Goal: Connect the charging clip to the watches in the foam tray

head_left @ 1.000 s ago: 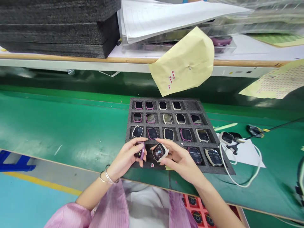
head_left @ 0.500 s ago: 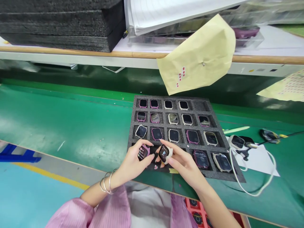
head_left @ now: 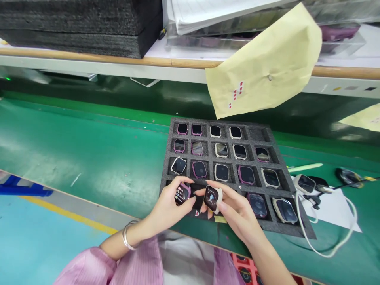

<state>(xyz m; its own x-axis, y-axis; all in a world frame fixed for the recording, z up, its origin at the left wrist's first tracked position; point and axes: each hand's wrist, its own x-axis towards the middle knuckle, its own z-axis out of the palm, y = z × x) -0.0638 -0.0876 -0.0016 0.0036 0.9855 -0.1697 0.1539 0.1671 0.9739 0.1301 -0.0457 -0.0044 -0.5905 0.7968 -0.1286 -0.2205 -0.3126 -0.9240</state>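
My left hand [head_left: 173, 203] is closed round a purple smartwatch [head_left: 183, 192] whose screen is lit with a list of small icons. In my right hand [head_left: 234, 204] is a cream-coloured smartwatch [head_left: 211, 198], tilted, its dark screen showing a pale blue figure. Both hands are above the near row of a dark grey foam tray [head_left: 208, 118]. Strapless watches, some purple and some cream, lie in most of its compartments, such as a purple watch [head_left: 198, 169] and a cream watch [head_left: 221, 173] just beyond my hands.
Right of the tray, another watch [head_left: 305, 183] lies beside a white cable [head_left: 341, 250], paper and a light green pen [head_left: 305, 167]. A shelf edge [head_left: 118, 65] crosses behind, with black foam blocks [head_left: 71, 29] on it and a yellow paper sheet [head_left: 264, 75] hanging down. Below sits a red tray [head_left: 252, 268].
The view has shifted slightly, so the tray appears a little farther right. Both hands still hold their watches; the cream one has turned its screen slightly more toward me.
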